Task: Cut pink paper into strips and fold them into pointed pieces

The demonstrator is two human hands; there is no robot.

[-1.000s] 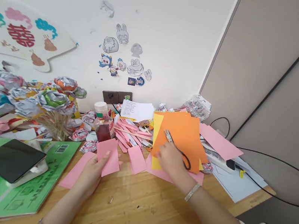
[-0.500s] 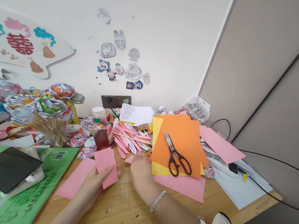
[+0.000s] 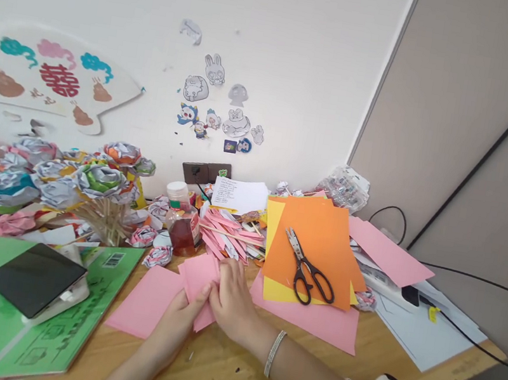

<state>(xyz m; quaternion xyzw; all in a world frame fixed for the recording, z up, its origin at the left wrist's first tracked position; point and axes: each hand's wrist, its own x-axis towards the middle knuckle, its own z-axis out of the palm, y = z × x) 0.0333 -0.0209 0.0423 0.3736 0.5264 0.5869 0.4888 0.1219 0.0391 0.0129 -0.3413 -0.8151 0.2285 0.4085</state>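
Folded pink paper (image 3: 199, 273) is held up over the wooden table between both hands. My left hand (image 3: 183, 314) grips its lower left part, thumb on top. My right hand (image 3: 231, 299) is closed on the paper's right edge, with a silvery bracelet on that wrist; part of the paper is hidden behind its fingers. Beneath and left of my left hand lies a stack of pink paper (image 3: 144, 301). Black-handled scissors (image 3: 309, 269) rest on orange paper (image 3: 329, 221) to the right. Behind the hands is a pile of cut pink paper strips (image 3: 222, 233).
A jar of reddish-brown liquid (image 3: 182, 230) stands behind the hands. Paper flowers on sticks (image 3: 103, 185) crowd the back left. A black tablet (image 3: 35, 277) sits on a green pad (image 3: 112, 277). At right are a power strip (image 3: 383, 284) and cables.
My right hand has moved from the table beside the paper strips to the pink paper in my left hand and now grips it. The view has shifted slightly left.
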